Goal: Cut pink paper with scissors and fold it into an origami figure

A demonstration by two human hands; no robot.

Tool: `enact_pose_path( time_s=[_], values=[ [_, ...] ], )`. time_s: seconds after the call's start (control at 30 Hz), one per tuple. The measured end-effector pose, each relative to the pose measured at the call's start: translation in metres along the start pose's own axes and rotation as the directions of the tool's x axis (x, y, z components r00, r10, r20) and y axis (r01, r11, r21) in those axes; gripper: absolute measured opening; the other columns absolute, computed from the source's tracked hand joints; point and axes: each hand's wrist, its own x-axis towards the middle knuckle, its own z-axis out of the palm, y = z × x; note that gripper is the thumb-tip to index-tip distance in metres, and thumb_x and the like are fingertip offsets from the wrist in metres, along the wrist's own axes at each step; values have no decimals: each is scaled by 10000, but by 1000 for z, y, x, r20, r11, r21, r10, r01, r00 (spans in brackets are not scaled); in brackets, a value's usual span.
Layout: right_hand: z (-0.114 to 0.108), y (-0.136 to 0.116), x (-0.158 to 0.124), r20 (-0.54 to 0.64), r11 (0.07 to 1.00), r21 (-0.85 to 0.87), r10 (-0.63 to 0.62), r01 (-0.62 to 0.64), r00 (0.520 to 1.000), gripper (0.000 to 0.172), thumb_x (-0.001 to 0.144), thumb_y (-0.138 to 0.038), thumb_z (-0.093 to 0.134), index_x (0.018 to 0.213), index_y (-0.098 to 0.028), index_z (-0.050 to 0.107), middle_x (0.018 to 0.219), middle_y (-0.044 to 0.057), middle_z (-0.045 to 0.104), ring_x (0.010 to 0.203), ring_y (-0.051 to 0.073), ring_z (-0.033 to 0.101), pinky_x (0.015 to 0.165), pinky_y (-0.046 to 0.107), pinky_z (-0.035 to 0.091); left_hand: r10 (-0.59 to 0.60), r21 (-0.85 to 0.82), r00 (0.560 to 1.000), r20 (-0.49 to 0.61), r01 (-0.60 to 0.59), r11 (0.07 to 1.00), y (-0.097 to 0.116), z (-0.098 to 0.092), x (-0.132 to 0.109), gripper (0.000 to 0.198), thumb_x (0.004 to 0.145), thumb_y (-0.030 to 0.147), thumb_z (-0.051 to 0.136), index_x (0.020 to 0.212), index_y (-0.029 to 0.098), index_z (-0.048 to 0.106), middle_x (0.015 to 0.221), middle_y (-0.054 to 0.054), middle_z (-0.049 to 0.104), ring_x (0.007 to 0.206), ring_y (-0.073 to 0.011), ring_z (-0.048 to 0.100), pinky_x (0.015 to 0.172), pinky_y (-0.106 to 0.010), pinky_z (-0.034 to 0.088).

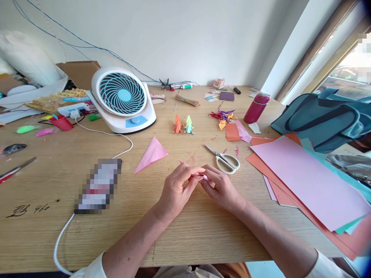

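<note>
My left hand (177, 186) and my right hand (219, 186) meet over the middle of the wooden table (43, 231). Both pinch a small folded pink paper piece (199, 176) between their fingertips; most of it is hidden by the fingers, and a thin pink tip pokes out to the upper left. A pink paper triangle (151, 154) lies flat just left of my hands. White-handled scissors (223, 159) lie shut just beyond my right hand.
A white and blue desk fan (123, 98) stands at the back left, its white cable (95, 133) running toward me. Large coloured paper sheets (307, 181) are stacked at right, under a teal bag (324, 116). Two small origami figures (183, 125), paper scraps (222, 116) and a red bottle (256, 108) sit farther back.
</note>
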Motion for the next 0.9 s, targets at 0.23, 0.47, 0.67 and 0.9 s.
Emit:
enact_pose_path(
  time_s=[0.23,0.47,0.67,0.9],
  values=[
    [-4,-4,1,-41,999,-27,-20,19,999,119,961,-197,537,1038,-195,627,920,63,626,821,168,586,719,291,474,22,9,999,-29,-22,1000,1,-1,3,183,891,81,624,996,217,687,840,-14,692,745,-116,607,770,-256,481],
    [-5,-8,0,-171,1000,8,-25,27,985,72,905,-171,633,970,-201,636,863,39,629,783,155,591,704,291,480,-6,32,999,-50,8,999,5,-3,4,109,877,117,663,938,203,690,821,-8,723,735,-117,637,747,-250,489],
    [-4,-10,1,-210,999,40,-23,32,978,67,895,-161,641,931,-213,620,825,23,647,753,159,595,691,305,476,-24,16,998,-60,25,1000,4,-4,3,62,895,157,648,902,202,690,783,-14,691,699,-122,604,705,-252,475],
    [-5,-13,2,-200,999,48,-10,20,980,38,920,-214,614,889,-220,636,813,36,668,759,182,615,707,334,494,32,140,998,-63,-23,990,6,-8,5,34,882,196,670,886,224,689,736,-3,694,713,-160,543,709,-295,424]
  ],
)
